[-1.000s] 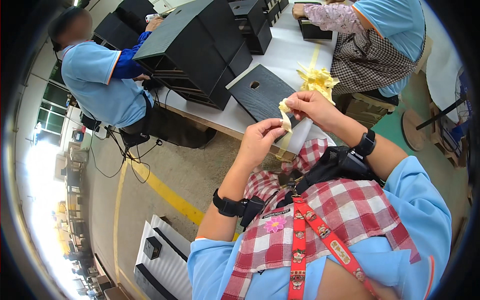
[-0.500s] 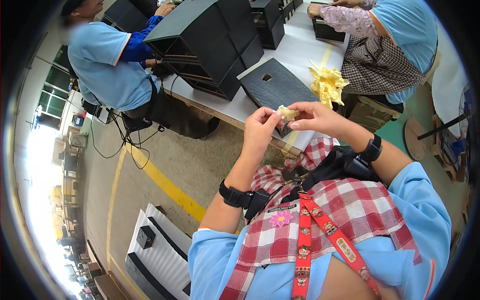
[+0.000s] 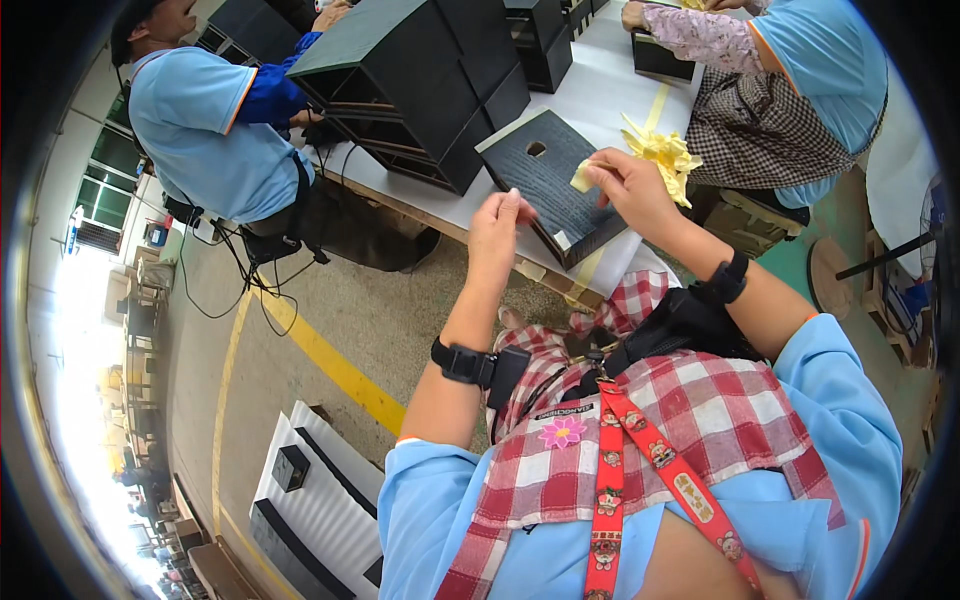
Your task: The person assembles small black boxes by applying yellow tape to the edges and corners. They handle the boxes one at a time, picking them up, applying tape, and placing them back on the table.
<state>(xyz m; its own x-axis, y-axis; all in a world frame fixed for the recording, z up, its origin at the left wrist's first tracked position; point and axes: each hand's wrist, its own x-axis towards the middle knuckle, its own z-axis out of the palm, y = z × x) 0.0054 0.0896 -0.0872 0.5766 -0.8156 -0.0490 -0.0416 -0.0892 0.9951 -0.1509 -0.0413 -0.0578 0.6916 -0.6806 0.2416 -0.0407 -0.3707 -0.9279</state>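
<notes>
A black wooden box (image 3: 560, 185) lies on the white-covered table in front of me, a round hole in its top face and a small whitish patch at its near corner. Above that face my right hand (image 3: 630, 185) pinches a small piece of pale yellow tape or paper (image 3: 581, 178). My left hand (image 3: 494, 235) is beside the box's left edge, fingers loosely curled and apart, with nothing visible in them. Just beyond my right hand sits a crumpled heap of yellow strips (image 3: 662, 158).
Stacked black boxes (image 3: 420, 90) stand at the table's (image 3: 610, 75) left side. A co-worker in light blue (image 3: 200, 130) is at the left, another (image 3: 820, 90) at the far right. Black parts lie on a white sheet (image 3: 330, 480) at lower left. Cables (image 3: 275, 260) hang near the left co-worker.
My hands have parted. The right has carried the pale yellow piece up and right over the box, while the left has let go of it and moved slightly left.
</notes>
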